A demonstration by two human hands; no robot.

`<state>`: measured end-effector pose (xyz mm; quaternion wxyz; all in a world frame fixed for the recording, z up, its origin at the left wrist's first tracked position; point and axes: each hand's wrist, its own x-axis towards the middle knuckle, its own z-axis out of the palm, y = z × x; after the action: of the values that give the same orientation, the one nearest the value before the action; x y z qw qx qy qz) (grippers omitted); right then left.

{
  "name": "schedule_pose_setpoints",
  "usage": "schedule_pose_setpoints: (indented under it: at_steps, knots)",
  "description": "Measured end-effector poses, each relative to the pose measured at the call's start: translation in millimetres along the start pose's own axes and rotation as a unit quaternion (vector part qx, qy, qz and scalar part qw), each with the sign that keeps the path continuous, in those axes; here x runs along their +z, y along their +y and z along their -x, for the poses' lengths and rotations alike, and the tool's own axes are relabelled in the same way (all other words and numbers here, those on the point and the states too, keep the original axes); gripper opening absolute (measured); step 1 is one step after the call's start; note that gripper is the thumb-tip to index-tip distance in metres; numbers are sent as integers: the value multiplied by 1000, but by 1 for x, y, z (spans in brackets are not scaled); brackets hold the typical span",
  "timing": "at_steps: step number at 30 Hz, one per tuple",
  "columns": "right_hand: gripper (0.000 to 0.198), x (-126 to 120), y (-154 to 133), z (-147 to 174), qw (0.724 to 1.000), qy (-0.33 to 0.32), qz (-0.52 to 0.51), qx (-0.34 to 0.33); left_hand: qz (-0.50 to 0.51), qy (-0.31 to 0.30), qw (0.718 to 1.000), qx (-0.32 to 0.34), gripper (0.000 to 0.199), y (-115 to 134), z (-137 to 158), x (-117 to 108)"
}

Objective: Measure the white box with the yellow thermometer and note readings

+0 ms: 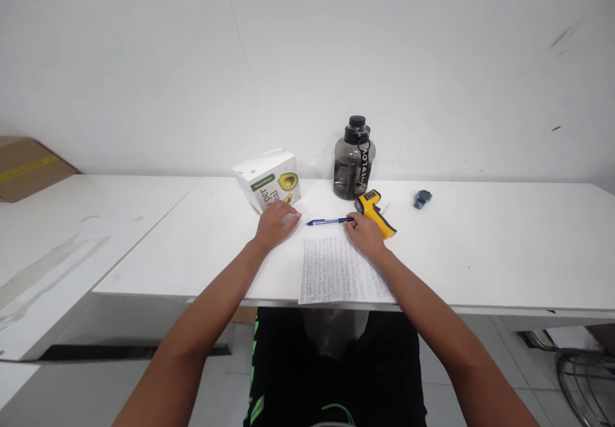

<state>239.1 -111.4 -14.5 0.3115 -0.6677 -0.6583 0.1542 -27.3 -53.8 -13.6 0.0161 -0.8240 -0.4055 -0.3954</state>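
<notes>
My right hand pinches one end of a blue pen, which lies level with its tip to the left. Beneath it, a sheet of paper covered in dense rows of writing or print reaches the table's front edge. My left hand rests on the table holding nothing, thumb and fingers apart, just in front of a white box with avocado pictures. Right beside my right hand lies a yellow and black infrared thermometer gun, partly covered by the hand.
Behind the pen stands a large grey see-through water jug with a black cap and strap. Farther right is a small dark blue-green object, perhaps a watch. A cardboard box sits at far left. A white wall rises behind the table.
</notes>
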Motion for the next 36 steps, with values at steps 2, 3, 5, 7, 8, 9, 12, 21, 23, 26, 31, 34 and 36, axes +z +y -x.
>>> schedule_pose_setpoints:
  at_steps: [2,3,5,7,8,9,12,21,23,26,31,34,36]
  knots:
    - [27,2,-1,0,1000,-13,10,-4,-14,-33,999,15,26,1,1,1]
    - [29,2,-1,0,1000,-18,15,-8,-22,-50,998,20,31,1,1,2]
    - [33,2,-2,1,1000,-18,21,-16,-31,-81,996,27,37,1,1,3]
    - [35,-1,-3,2,999,13,29,-27,-29,-120,992,34,33,0,0,3]
    - [35,-4,-2,2,998,41,38,-32,-24,-141,989,37,29,0,0,3]
    - [35,-7,-2,2,995,72,53,-35,-19,-157,987,40,27,-1,-1,4]
    - [34,-17,1,0,981,141,133,-9,-8,-171,984,41,27,-4,-1,5]
    - [41,-25,10,-3,964,81,241,84,-8,-135,990,29,24,-6,0,9]
    - [42,-24,10,-3,964,81,240,81,-3,-131,991,22,23,-6,0,8]
    - [42,-25,9,-3,964,78,241,82,6,-130,991,13,22,-5,0,7]
    - [40,-26,8,-4,962,73,249,83,4,-130,991,4,20,-3,0,6]
    - [40,-26,8,-4,962,71,251,84,-2,-137,991,2,20,-2,-1,5]
    - [41,-25,7,-4,961,70,252,86,-5,-142,990,-2,19,-2,-1,5]
